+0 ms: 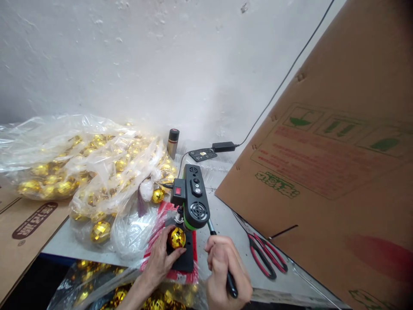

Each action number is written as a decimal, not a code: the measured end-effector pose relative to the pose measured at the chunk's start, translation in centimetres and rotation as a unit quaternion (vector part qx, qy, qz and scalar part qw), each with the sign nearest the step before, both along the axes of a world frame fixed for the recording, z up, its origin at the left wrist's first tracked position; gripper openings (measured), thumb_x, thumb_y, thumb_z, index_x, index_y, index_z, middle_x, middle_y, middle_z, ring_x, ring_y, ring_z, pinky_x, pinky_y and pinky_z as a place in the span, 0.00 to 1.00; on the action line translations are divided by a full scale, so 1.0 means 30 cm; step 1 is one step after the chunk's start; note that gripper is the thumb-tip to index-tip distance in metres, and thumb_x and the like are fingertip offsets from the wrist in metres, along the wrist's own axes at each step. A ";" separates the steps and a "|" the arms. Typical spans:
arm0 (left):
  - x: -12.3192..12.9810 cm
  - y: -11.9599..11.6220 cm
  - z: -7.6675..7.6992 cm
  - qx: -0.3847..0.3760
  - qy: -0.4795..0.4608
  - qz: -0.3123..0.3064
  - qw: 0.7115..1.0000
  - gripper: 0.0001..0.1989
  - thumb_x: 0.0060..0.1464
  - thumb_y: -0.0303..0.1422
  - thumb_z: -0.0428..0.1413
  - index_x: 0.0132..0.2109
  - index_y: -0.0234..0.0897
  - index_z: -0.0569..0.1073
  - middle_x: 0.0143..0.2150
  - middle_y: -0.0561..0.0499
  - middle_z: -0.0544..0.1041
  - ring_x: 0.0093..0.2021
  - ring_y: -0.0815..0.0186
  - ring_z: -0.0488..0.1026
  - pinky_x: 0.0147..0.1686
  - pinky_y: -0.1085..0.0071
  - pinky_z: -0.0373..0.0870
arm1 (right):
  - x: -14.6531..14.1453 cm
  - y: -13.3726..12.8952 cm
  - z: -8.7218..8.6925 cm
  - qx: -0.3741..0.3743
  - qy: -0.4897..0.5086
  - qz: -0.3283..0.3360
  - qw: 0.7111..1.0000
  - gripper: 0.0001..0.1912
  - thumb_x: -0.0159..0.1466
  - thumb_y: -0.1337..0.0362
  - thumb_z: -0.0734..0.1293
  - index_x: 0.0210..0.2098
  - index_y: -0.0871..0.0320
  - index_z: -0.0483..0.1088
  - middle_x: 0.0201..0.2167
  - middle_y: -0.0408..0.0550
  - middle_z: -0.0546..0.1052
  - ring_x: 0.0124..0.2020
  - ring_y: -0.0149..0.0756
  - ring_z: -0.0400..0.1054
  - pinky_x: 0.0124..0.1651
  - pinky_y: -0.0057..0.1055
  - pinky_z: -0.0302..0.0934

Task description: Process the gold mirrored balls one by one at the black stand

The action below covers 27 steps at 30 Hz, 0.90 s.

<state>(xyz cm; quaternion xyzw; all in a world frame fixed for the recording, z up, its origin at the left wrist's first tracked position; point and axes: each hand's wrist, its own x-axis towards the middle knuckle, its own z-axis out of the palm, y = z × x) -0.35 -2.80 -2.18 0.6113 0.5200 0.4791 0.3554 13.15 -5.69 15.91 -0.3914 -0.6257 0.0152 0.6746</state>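
A gold mirrored ball rests at the base of a black bench machine, just below its head. My left hand is curled round the ball's left and near side, thumb and fingers touching it. My right hand is closed around the black-handled lever at the machine's right side. Beneath the machine lies a red mat. A small switch box with a red button is fixed to the machine's left.
Clear plastic bags of gold balls fill the left, with another bag at the near edge. Red-handled scissors lie right, beside a large cardboard box. Behind are a dark-capped bottle, a black phone-like item and a power adapter.
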 end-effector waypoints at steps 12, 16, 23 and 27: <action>-0.018 0.019 0.041 0.027 0.061 -0.107 0.992 0.28 0.61 0.36 0.63 0.66 0.38 0.70 0.64 0.35 0.78 0.63 0.43 0.77 0.63 0.43 0.75 | -0.003 -0.009 -0.007 0.004 -0.001 -0.005 1.000 0.16 0.73 0.77 0.60 0.30 0.56 0.63 0.25 0.40 0.70 0.28 0.26 0.68 0.31 0.24 0.61; 0.002 0.053 0.067 0.016 0.086 -0.101 0.991 0.26 0.56 0.34 0.64 0.61 0.36 0.73 0.56 0.36 0.80 0.55 0.44 0.78 0.57 0.45 0.76 | 0.000 -0.012 -0.011 -0.001 -0.002 -0.004 1.000 0.16 0.73 0.77 0.60 0.30 0.56 0.64 0.26 0.40 0.71 0.27 0.27 0.68 0.31 0.25 0.61; 0.019 0.056 0.044 0.030 0.098 -0.072 0.992 0.23 0.51 0.33 0.64 0.55 0.38 0.73 0.49 0.42 0.79 0.49 0.48 0.77 0.50 0.51 0.75 | 0.012 -0.018 -0.080 0.024 -0.030 -0.022 0.999 0.16 0.74 0.75 0.60 0.30 0.56 0.64 0.27 0.39 0.70 0.25 0.24 0.66 0.29 0.23 0.60; 0.022 0.052 0.051 0.020 0.103 -0.069 0.992 0.20 0.50 0.32 0.64 0.51 0.39 0.73 0.47 0.43 0.78 0.47 0.49 0.76 0.49 0.53 0.74 | 0.011 -0.019 -0.152 0.028 -0.047 -0.060 0.997 0.18 0.76 0.69 0.59 0.29 0.56 0.65 0.27 0.39 0.70 0.26 0.24 0.66 0.32 0.23 0.63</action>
